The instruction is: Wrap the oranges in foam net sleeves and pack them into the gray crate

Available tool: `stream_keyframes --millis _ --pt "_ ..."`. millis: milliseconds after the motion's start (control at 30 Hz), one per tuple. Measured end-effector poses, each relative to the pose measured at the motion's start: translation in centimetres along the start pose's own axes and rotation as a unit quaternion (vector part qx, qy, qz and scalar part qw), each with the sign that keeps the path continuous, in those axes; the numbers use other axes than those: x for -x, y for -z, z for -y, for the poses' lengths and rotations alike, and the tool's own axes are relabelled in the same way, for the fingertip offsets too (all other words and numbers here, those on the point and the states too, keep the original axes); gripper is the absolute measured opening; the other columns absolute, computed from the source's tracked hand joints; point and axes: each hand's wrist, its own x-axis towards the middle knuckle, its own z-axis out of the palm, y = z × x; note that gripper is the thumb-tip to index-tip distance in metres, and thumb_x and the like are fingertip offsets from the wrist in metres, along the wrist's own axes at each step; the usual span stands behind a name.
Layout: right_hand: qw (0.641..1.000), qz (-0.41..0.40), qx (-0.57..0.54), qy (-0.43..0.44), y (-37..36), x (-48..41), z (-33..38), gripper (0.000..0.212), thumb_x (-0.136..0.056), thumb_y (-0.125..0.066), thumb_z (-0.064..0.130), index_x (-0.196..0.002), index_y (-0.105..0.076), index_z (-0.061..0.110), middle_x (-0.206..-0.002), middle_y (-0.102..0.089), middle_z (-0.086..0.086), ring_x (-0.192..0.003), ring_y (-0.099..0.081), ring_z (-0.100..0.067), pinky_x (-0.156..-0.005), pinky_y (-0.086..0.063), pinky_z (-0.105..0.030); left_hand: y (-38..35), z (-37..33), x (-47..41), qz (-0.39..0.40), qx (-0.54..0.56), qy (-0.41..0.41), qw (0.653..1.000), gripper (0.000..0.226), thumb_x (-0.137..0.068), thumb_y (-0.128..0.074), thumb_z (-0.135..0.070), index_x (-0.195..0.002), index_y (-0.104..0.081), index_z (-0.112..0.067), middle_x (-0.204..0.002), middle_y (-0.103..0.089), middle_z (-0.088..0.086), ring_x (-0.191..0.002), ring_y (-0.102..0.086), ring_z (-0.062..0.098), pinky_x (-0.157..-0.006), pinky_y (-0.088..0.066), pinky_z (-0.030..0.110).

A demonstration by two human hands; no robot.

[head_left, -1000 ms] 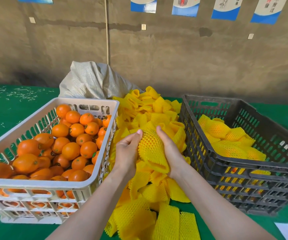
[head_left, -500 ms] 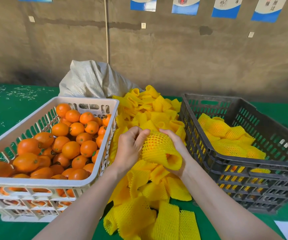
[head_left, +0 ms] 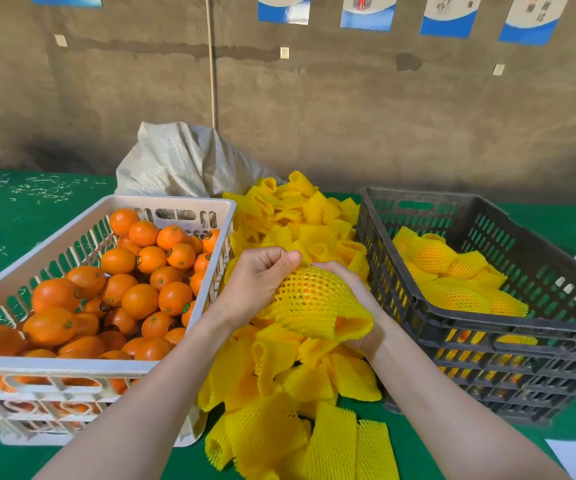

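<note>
A: What sits at the left?
B: The white crate (head_left: 54, 365) of bare oranges (head_left: 140, 301), unmoved.
A: And the hands?
B: The left hand (head_left: 257, 284) pinches the foam net sleeve's (head_left: 317, 317) far end, fingers curled tighter than half a second ago. The right hand (head_left: 352, 289) grips the sleeved orange (head_left: 302, 289) from beneath, over the loose sleeves (head_left: 279, 434).
A: The gray crate (head_left: 487, 327)?
B: At the right, holding wrapped oranges (head_left: 452, 292) as before.
</note>
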Motion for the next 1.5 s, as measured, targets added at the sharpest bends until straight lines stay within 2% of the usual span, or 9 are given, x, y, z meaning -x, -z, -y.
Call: stream_keyframes --millis 133,233,333,500,833,1100,1233,1367,1500 --pt "0.998 -0.054 -0.001 0.029 -0.4 -0.2 -0.8 0.053 -0.093 -0.046 0.023 -0.046 -0.069 0.017 -0.051 -0.064 0.002 -0.05 -0.062 -0.012 -0.043 -0.048 -0.016 -1.1 0.5 -0.1 -0.091 -0.032 0.005 0.995 0.034 -0.08 -0.056 -0.04 -0.057 -0.05 -0.015 -0.047 -0.045 -0.014 -0.047 -0.039 -0.003 -0.051 -0.032 0.016" --pt "0.991 -0.125 -0.003 0.052 -0.6 -0.7 -1.1 0.028 -0.092 -0.05 0.029 -0.074 -0.068 0.018 -0.067 -0.07 -0.002 -0.062 -0.067 -0.016 -0.056 -0.053 -0.023 -1.0 0.7 0.4 -0.154 0.074 0.248 0.954 0.055 -0.077 -0.045 -0.067 -0.093 -0.063 -0.018 -0.087 -0.066 -0.004 -0.084 -0.062 0.005 -0.068 -0.048 0.029" --pt "0.963 -0.194 0.139 0.121 -0.1 -1.3 -1.5 0.024 -0.094 -0.051 0.029 -0.086 -0.064 0.012 -0.093 -0.068 -0.01 -0.089 -0.06 -0.019 -0.084 -0.048 -0.037 -1.9 0.4 1.3 -0.042 0.277 0.411 0.868 0.066 -0.077 -0.044 -0.072 -0.114 -0.061 -0.02 -0.105 -0.071 0.01 -0.095 -0.068 0.03 -0.072 -0.057 0.044" --pt "0.857 -0.254 0.313 0.32 0.5 -0.7 -2.5 0.033 -0.096 -0.049 0.024 -0.078 -0.057 -0.002 -0.074 -0.054 -0.015 -0.069 -0.048 -0.017 -0.065 -0.037 -0.032 -4.0 -0.6 1.6 -0.054 0.365 0.377 0.849 0.051 -0.082 -0.058 -0.048 -0.12 -0.063 -0.014 -0.099 -0.072 0.012 -0.081 -0.07 0.024 -0.058 -0.055 0.03" --pt "0.942 -0.146 0.168 0.252 0.6 -0.7 -0.5 0.032 -0.094 -0.051 0.019 -0.074 -0.053 -0.006 -0.074 -0.039 -0.017 -0.073 -0.039 -0.026 -0.062 -0.028 -0.036 -3.4 -0.6 1.7 0.033 0.347 0.351 0.869 0.042 -0.07 -0.06 -0.046 -0.097 -0.065 -0.015 -0.079 -0.072 0.01 -0.066 -0.069 0.021 -0.056 -0.055 0.028" --pt "0.94 -0.113 0.184 0.264 0.6 -0.8 -0.6 0.038 -0.09 -0.055 0.01 -0.055 -0.044 0.005 -0.059 -0.036 -0.009 -0.055 -0.033 -0.022 -0.053 -0.026 -0.03 -2.3 -0.4 1.7 0.091 0.299 0.361 0.879 0.047 -0.074 -0.067 -0.049 -0.106 -0.064 -0.015 -0.089 -0.073 0.011 -0.077 -0.071 0.023 -0.066 -0.056 0.032" --pt "0.921 -0.186 0.229 0.256 0.8 -1.4 -1.4 0.025 -0.09 -0.058 0.03 -0.085 -0.056 0.006 -0.086 -0.057 -0.01 -0.087 -0.056 -0.028 -0.08 -0.046 -0.039 -2.6 -0.3 1.7 0.008 0.333 0.336 0.881 0.052 -0.074 -0.06 -0.051 -0.113 -0.064 -0.017 -0.099 -0.073 0.011 -0.088 -0.071 0.025 -0.067 -0.056 0.035" --pt "0.994 -0.083 0.074 0.022 1.5 -1.1 -2.7 0.057 -0.083 -0.041 0.064 -0.119 -0.057 0.022 -0.119 -0.064 -0.006 -0.111 -0.06 -0.023 -0.097 -0.048 -0.046 -3.0 -0.1 1.4 -0.129 0.301 0.375 0.867 0.022 -0.088 -0.061 -0.039 -0.097 -0.063 -0.019 -0.092 -0.07 0.011 -0.09 -0.065 0.028 -0.071 -0.052 0.038" --pt "0.999 0.004 0.048 0.026 1.7 -0.4 -3.6 0.063 -0.074 -0.06 0.048 -0.13 -0.053 0.02 -0.125 -0.063 -0.004 -0.116 -0.059 -0.021 -0.101 -0.044 -0.045 -3.6 0.1 1.0 -0.163 0.236 0.334 0.898 0.011 -0.095 -0.055 -0.024 -0.089 -0.062 -0.017 -0.092 -0.066 0.008 -0.088 -0.062 0.022 -0.082 -0.049 0.037"
